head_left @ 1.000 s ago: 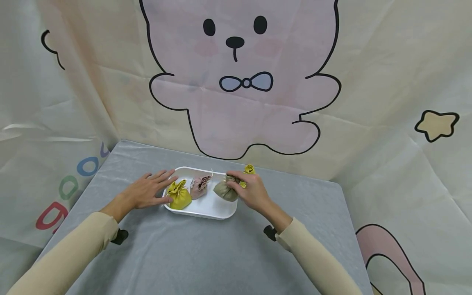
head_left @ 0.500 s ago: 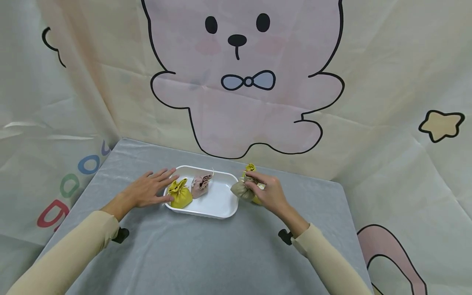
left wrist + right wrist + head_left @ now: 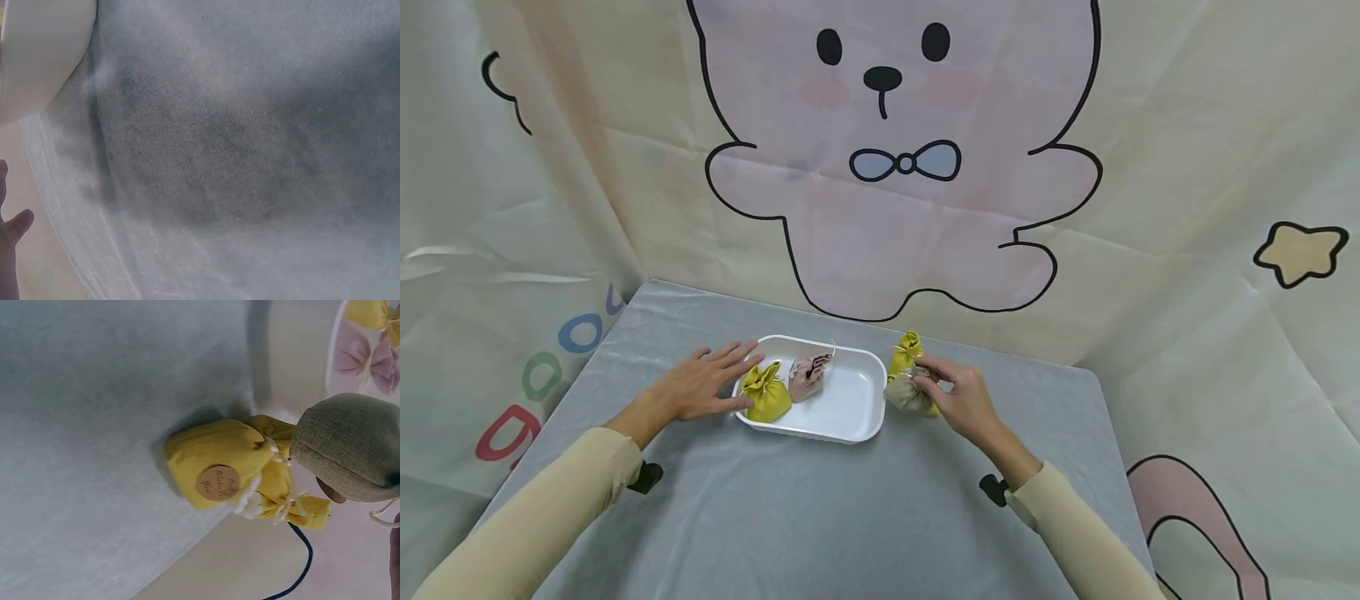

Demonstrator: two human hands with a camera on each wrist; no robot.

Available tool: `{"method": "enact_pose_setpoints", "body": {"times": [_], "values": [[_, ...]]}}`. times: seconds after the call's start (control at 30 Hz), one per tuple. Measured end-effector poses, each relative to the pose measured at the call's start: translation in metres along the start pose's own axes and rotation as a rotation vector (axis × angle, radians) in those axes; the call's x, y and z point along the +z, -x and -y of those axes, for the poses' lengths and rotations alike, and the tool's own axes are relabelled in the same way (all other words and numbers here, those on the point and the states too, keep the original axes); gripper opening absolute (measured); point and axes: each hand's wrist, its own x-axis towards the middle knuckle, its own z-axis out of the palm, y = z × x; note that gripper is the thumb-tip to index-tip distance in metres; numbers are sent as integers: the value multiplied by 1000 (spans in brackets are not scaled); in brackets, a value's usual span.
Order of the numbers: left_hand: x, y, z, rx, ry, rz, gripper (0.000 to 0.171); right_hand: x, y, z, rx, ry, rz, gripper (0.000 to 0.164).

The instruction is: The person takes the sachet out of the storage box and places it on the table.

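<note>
My right hand (image 3: 958, 398) pinches a grey-green drawstring pouch (image 3: 908, 392) by its gathered top, just outside the tray's right end. In the right wrist view this pouch (image 3: 347, 444) partly hides the yellow pouches (image 3: 215, 456) behind it; one carries a round brown tag (image 3: 218, 482). My left hand (image 3: 703, 385) has its fingers spread over the left end of the white tray (image 3: 853, 408), at the rim. A yellow pouch (image 3: 767, 398) and a dusty pink pouch (image 3: 807, 379) sit in the left half of the tray. The left wrist view catches only part of the hand (image 3: 12, 234).
A grey cloth (image 3: 820, 517) covers the table. Behind it hangs a curtain (image 3: 895, 250) with a printed bear. A dark cord (image 3: 307, 556) runs past the yellow pouches in the right wrist view.
My right hand has carried the grey-green pouch rightward, from over the tray's right end to outside it, in front of the yellow pouches. My left hand stays at the tray.
</note>
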Motion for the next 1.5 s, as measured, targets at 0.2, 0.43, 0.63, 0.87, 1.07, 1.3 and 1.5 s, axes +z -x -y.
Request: {"method": "enact_pose_setpoints", "body": {"times": [0.2, 0.43, 0.63, 0.87, 1.07, 1.3, 1.5], "values": [[0, -1, 0, -7, -4, 8, 87, 4, 10, -10, 12, 22, 1, 28], [1, -1, 0, -13, -5, 11, 87, 12, 22, -18, 38, 20, 11, 26], [1, 0, 0, -17, 6, 19, 87, 22, 31, -26, 55, 20, 36, 27], [0, 0, 0, -19, 11, 14, 87, 31, 38, -35, 73, 38, 103, 29], [0, 0, -1, -13, 7, 10, 86, 35, 42, -39, 94, 61, 134, 33], [2, 0, 0, -8, 2, 3, 87, 32, 39, -36, 135, 66, 188, 35], [2, 0, 0, -4, 5, -4, 86, 28, 35, -30, 136, 80, 238, 39]]}}
